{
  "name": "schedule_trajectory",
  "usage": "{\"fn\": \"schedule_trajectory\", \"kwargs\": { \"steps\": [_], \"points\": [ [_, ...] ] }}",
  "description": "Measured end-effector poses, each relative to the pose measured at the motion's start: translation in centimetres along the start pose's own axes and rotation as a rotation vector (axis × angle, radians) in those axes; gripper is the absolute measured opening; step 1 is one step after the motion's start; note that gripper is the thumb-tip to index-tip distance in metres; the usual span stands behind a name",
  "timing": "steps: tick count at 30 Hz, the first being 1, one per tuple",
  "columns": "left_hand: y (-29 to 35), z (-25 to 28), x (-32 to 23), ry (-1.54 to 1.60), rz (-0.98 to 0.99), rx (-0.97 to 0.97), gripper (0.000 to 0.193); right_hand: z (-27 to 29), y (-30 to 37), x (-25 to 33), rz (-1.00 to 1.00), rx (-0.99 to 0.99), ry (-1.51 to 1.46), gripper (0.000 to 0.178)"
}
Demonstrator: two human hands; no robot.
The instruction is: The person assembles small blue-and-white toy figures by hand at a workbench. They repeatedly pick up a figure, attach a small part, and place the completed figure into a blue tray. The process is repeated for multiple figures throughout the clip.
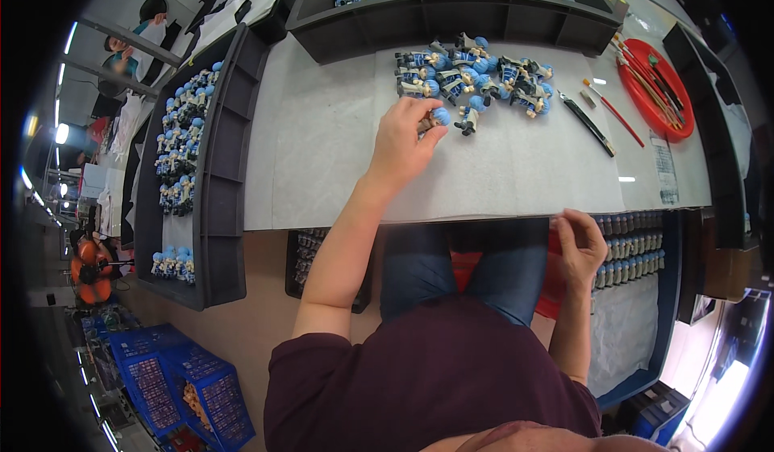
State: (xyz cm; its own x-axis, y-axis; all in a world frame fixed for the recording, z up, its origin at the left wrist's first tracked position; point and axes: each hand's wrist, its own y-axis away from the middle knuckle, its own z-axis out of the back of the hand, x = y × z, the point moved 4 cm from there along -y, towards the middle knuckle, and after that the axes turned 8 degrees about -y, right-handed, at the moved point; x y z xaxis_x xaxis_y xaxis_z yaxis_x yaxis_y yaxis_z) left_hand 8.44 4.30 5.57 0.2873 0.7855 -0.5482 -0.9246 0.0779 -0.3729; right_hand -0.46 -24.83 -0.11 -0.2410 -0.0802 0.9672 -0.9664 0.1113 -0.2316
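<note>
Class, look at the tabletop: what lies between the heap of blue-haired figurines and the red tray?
In the head view, a black pen-like tool, a small grey block and a slim red-handled brush lie between the figurines and the tray.

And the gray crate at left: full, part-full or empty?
Part-full: blue-haired figures take up much of the gray crate, but bare white liner shows between them and the few figures at its near end.
</note>
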Motion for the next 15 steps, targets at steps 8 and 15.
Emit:
{"fn": "schedule_trajectory", "kwargs": {
  "steps": [8, 15],
  "points": [
    [3.6, -3.4, 0.3, 1.266, 0.54, 0.039, 0.03, -12.8, -4.6, -0.7, -0.344, 0.345, -0.364, 0.025],
    [4.1, -4.3, 1.1, 1.366, 0.454, 0.047, 0.031, -13.6, -5.0, -1.7, -0.357, 0.381, -0.32, 0.026]
  ]
}}
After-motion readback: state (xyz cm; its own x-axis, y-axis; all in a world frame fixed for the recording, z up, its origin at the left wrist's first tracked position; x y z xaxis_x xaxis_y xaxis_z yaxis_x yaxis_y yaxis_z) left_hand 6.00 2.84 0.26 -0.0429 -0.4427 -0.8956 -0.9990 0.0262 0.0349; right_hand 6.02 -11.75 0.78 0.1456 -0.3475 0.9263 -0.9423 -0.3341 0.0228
